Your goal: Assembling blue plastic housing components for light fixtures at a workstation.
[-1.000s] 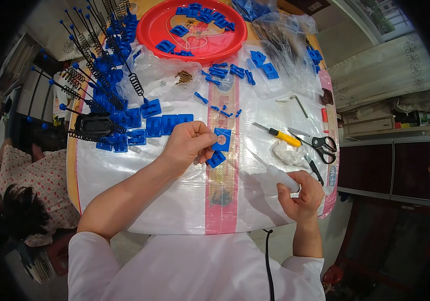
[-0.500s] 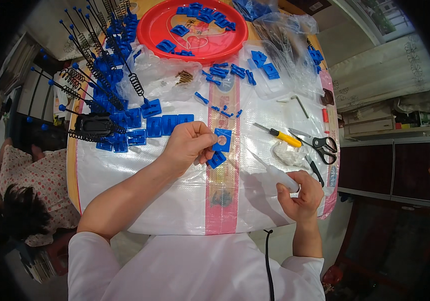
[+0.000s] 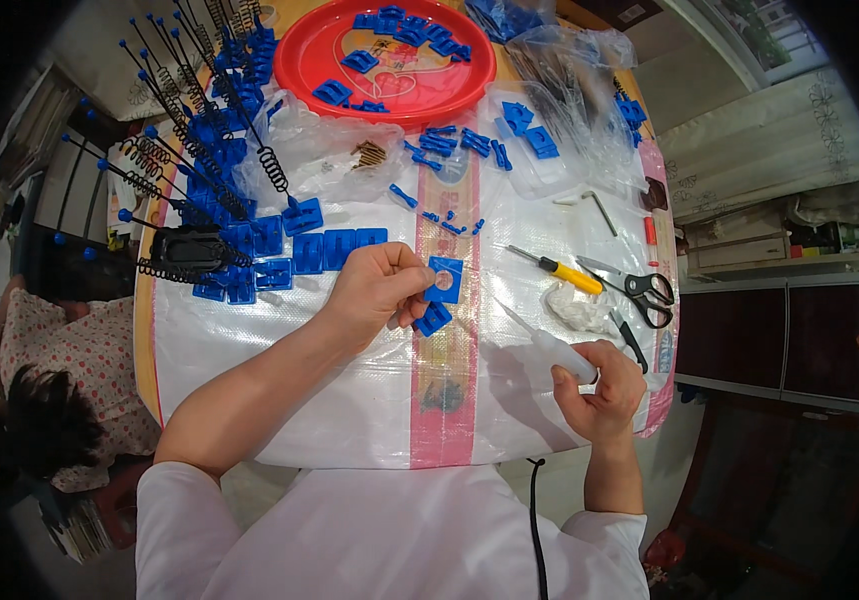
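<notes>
My left hand [image 3: 384, 288] pinches a small blue plastic square plate [image 3: 446, 279] with a pale round spot in it, over the middle of the table. Just below the plate, close to the fingertips, is a second blue plastic piece [image 3: 433, 319]; whether the fingers hold it too, I cannot tell. At the right, my right hand [image 3: 604, 390] is closed round a white tool with a long thin tip [image 3: 559, 353]. Its tip points up and left, apart from the blue plate. What kind of tool it is does not show clearly.
Blue bases with springs and rods [image 3: 219, 180] crowd the left. A red basin [image 3: 284, 70] with blue parts stands at the back. Small blue pieces [image 3: 437, 142] lie mid-table. Scissors [image 3: 649, 290], a yellow-handled screwdriver [image 3: 574, 275] and a hex key [image 3: 599, 213] lie at the right.
</notes>
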The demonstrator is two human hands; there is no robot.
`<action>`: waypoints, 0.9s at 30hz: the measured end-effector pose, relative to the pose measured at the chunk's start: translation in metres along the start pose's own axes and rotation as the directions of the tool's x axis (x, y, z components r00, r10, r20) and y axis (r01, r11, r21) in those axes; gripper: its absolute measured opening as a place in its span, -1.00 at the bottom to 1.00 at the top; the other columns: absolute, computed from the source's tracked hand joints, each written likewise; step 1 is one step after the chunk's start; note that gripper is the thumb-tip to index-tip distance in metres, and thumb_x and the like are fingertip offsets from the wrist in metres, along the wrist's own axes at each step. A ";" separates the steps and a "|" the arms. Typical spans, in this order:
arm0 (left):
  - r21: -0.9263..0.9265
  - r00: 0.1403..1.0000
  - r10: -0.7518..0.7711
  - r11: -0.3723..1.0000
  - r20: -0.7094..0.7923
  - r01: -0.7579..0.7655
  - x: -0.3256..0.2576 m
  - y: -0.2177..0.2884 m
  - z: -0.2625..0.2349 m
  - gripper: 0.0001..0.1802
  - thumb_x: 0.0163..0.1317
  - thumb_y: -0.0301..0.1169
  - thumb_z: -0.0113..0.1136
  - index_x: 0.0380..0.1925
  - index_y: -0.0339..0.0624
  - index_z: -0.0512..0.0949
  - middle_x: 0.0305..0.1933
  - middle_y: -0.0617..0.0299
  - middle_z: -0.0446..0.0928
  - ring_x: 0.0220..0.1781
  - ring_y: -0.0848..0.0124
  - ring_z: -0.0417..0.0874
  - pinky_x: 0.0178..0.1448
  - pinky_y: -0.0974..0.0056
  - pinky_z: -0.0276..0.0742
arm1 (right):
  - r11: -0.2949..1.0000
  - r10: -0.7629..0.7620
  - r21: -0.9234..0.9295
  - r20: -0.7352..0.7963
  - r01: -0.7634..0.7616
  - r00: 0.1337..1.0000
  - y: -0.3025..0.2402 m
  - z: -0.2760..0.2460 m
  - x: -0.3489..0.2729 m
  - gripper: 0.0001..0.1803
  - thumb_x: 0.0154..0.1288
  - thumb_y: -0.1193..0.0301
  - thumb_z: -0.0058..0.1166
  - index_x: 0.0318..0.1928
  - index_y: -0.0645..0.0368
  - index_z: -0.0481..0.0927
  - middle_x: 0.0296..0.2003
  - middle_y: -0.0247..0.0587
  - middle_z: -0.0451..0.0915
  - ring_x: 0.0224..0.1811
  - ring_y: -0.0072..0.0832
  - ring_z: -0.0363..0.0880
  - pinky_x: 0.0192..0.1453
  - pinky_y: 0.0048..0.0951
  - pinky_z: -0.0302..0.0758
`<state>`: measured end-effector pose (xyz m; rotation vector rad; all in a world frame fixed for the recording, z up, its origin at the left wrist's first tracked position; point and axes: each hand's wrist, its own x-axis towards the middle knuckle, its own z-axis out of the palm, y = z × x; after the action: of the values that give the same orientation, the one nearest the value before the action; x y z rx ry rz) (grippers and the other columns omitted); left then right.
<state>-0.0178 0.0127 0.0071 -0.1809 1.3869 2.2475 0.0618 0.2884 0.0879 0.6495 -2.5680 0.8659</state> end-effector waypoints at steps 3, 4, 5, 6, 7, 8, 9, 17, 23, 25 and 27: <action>-0.003 1.000 0.002 1.000 0.000 -0.002 0.000 0.000 0.000 -0.85 0.21 -0.54 0.26 -0.50 -0.30 0.49 -0.55 0.13 0.54 -0.64 0.52 0.47 -0.63 0.42 0.26 | 1.000 -0.010 -0.003 0.002 0.010 1.000 0.001 0.000 0.000 -0.78 0.01 0.50 0.36 -0.33 0.26 0.60 -0.56 -0.19 0.56 -0.60 -0.37 0.54 -0.54 -0.44 0.41; -0.005 1.000 0.004 1.000 0.000 -0.004 0.000 -0.001 0.000 -0.85 0.21 -0.54 0.26 -0.49 -0.30 0.49 -0.55 0.13 0.54 -0.64 0.51 0.47 -0.63 0.42 0.26 | 1.000 -0.013 -0.004 0.002 0.013 1.000 0.000 0.000 0.001 -0.78 0.01 0.50 0.36 -0.33 0.26 0.59 -0.56 -0.19 0.56 -0.60 -0.37 0.54 -0.54 -0.44 0.41; -0.001 1.000 0.005 1.000 0.004 -0.005 0.000 -0.001 0.000 -0.85 0.22 -0.54 0.25 -0.49 -0.31 0.49 -0.55 0.12 0.54 -0.64 0.51 0.47 -0.63 0.42 0.26 | 1.000 -0.015 -0.005 0.002 0.015 1.000 0.000 0.000 0.001 -0.78 0.01 0.50 0.36 -0.33 0.26 0.59 -0.56 -0.20 0.56 -0.60 -0.37 0.54 -0.54 -0.44 0.41; 0.003 1.000 0.005 1.000 0.008 -0.005 0.000 0.000 -0.001 -0.85 0.22 -0.54 0.25 -0.49 -0.31 0.49 -0.55 0.12 0.54 -0.64 0.51 0.47 -0.63 0.42 0.26 | 1.000 -0.013 -0.001 0.002 0.013 1.000 0.000 0.000 0.001 -0.78 0.01 0.51 0.36 -0.33 0.26 0.59 -0.56 -0.19 0.56 -0.60 -0.37 0.54 -0.54 -0.44 0.41; 0.006 1.000 0.005 1.000 0.013 -0.006 0.000 -0.001 -0.001 -0.85 0.22 -0.54 0.25 -0.49 -0.31 0.49 -0.55 0.12 0.54 -0.64 0.51 0.47 -0.63 0.42 0.26 | 1.000 -0.010 0.004 0.001 0.010 1.000 0.000 0.000 0.000 -0.78 0.01 0.51 0.36 -0.32 0.26 0.59 -0.56 -0.19 0.57 -0.60 -0.37 0.54 -0.54 -0.44 0.41; 0.004 1.000 0.008 1.000 0.012 -0.008 0.000 -0.001 -0.001 -0.85 0.22 -0.54 0.25 -0.49 -0.31 0.49 -0.55 0.12 0.54 -0.64 0.51 0.46 -0.63 0.42 0.25 | 1.000 -0.009 0.008 0.000 0.009 1.000 0.000 0.000 0.001 -0.78 0.01 0.51 0.36 -0.32 0.26 0.59 -0.56 -0.19 0.57 -0.60 -0.37 0.54 -0.54 -0.45 0.41; 0.001 1.000 0.010 1.000 0.011 -0.010 0.000 -0.001 -0.001 -0.85 0.22 -0.54 0.25 -0.49 -0.31 0.49 -0.55 0.12 0.54 -0.64 0.51 0.46 -0.63 0.42 0.25 | 1.000 -0.011 0.008 0.000 0.011 1.000 0.000 0.000 0.001 -0.78 0.00 0.51 0.36 -0.32 0.26 0.59 -0.55 -0.19 0.57 -0.60 -0.37 0.54 -0.54 -0.45 0.41; 0.005 0.999 0.022 1.000 0.027 -0.022 0.001 -0.002 -0.002 -0.86 0.24 -0.49 0.26 -0.46 -0.27 0.50 -0.59 0.17 0.55 -0.67 0.54 0.49 -0.64 0.45 0.25 | 1.000 0.026 -0.005 -0.011 -0.026 1.000 -0.003 -0.003 -0.002 -0.76 -0.01 0.51 0.32 -0.29 0.27 0.57 -0.51 -0.12 0.60 -0.56 -0.31 0.59 -0.45 -0.42 0.48; -0.004 1.000 0.017 1.000 0.017 -0.017 0.000 0.001 0.001 -0.83 0.21 -0.53 0.28 -0.49 -0.29 0.48 -0.55 0.14 0.53 -0.64 0.51 0.45 -0.63 0.42 0.24 | 1.000 -0.023 -0.016 -0.032 0.023 0.999 0.001 0.000 -0.001 -0.78 -0.02 0.52 0.36 -0.34 0.26 0.60 -0.57 -0.20 0.56 -0.63 -0.38 0.52 -0.57 -0.46 0.38; 0.000 1.000 0.016 1.000 0.009 -0.016 -0.001 0.002 0.002 -0.83 0.21 -0.53 0.28 -0.49 -0.28 0.48 -0.55 0.14 0.54 -0.65 0.51 0.45 -0.63 0.42 0.24 | 0.999 -0.033 -0.001 -0.034 0.033 0.999 0.001 0.000 0.000 -0.77 -0.01 0.51 0.36 -0.33 0.27 0.59 -0.57 -0.20 0.55 -0.63 -0.38 0.52 -0.57 -0.46 0.38; 0.010 1.000 0.010 1.000 0.005 -0.010 -0.001 0.002 0.002 -0.84 0.22 -0.53 0.27 -0.49 -0.28 0.48 -0.54 0.14 0.54 -0.64 0.51 0.45 -0.62 0.42 0.25 | 0.999 -0.037 0.006 -0.036 0.037 0.999 0.001 0.000 0.000 -0.77 -0.01 0.51 0.36 -0.33 0.27 0.59 -0.57 -0.20 0.55 -0.63 -0.38 0.52 -0.57 -0.46 0.38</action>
<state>-0.0179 0.0132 0.0100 -0.1651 1.3989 2.2472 0.0607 0.2889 0.0872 0.6758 -2.5141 0.8670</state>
